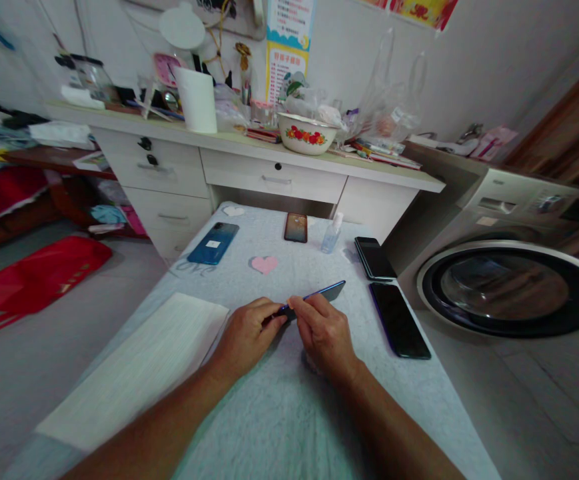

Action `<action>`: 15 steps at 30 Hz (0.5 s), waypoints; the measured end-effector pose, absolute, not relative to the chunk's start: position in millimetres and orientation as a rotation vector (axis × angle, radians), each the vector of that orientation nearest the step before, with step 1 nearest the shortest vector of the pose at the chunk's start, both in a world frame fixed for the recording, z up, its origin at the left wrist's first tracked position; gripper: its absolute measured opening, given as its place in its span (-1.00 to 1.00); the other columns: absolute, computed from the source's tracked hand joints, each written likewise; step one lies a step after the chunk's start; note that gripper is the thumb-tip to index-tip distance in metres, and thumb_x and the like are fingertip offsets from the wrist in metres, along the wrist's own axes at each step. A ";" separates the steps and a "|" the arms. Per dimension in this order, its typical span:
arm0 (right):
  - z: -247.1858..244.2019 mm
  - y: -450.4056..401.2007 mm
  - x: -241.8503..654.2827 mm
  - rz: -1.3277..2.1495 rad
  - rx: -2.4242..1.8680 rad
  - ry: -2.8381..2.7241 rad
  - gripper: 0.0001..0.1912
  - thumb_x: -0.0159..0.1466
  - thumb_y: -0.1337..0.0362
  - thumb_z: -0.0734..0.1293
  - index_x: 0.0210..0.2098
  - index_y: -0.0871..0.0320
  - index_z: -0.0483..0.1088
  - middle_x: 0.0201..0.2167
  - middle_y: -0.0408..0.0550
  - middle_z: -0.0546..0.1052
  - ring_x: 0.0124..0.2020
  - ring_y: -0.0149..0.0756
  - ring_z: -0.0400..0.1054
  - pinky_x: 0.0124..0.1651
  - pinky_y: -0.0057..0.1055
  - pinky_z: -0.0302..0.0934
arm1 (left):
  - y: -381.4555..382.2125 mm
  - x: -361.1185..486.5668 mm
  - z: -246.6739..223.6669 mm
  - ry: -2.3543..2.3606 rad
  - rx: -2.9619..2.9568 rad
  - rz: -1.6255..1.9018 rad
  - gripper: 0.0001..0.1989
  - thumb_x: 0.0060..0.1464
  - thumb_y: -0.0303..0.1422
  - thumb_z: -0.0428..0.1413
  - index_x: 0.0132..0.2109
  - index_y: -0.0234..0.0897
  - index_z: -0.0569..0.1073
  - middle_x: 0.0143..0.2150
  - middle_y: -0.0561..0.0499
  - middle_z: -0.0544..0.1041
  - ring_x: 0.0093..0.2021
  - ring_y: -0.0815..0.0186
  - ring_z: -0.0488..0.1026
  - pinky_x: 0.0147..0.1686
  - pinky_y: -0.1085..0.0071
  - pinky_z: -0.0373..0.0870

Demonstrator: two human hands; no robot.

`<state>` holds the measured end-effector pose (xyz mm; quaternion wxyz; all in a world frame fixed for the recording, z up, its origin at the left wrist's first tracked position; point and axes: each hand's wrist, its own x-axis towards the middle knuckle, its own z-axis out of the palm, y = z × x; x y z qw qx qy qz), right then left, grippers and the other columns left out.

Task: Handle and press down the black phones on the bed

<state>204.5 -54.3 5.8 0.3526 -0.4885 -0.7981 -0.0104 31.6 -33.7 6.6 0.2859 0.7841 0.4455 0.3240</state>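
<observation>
A dark smartphone with a blue edge [332, 291] is held tilted above the table, its far end pointing right. My left hand [249, 333] grips the near end between thumb and fingers. My right hand [323, 328] is closed, its thumb and fingertips pinched together at the phone's upper edge. Whatever sits in that pinch is too small or too hidden to make out. Part of the phone's face is covered by my right hand. Left of my left hand lies a long pale sheet [139, 370], flat on the tabletop.
On the cloth-covered table [269, 427] are a blue phone [213, 244], a brown phone or case [296, 228], a clear spray bottle [332, 235], stacked dark phones [375, 259] and a black phone [400, 321]. A cluttered desk [239, 143] stands behind, a washing machine [514, 267] right.
</observation>
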 end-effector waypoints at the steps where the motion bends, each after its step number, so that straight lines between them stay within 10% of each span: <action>1: 5.2 -53.1 208.6 -0.025 -1.287 -2.045 -0.71 0.34 0.37 0.16 -0.03 0.12 0.43 -0.34 -0.06 0.45 -0.36 -0.39 0.34 -0.28 -0.51 0.24 | -33.7 31.5 7.1 1.196 2.097 0.862 -0.81 0.18 -0.37 0.01 -0.32 -0.23 0.50 -0.38 0.04 0.44 -0.35 0.34 0.39 -0.34 0.45 0.24; 15: 3.6 -53.6 205.8 -0.035 -1.308 -2.008 -0.71 0.33 0.38 0.15 -0.05 0.12 0.44 -0.35 -0.05 0.45 -0.36 -0.39 0.35 -0.26 -0.51 0.25 | -34.8 31.6 7.0 1.204 2.095 0.859 -0.80 0.18 -0.37 0.01 -0.35 -0.24 0.50 -0.40 0.05 0.43 -0.38 0.35 0.38 -0.36 0.45 0.23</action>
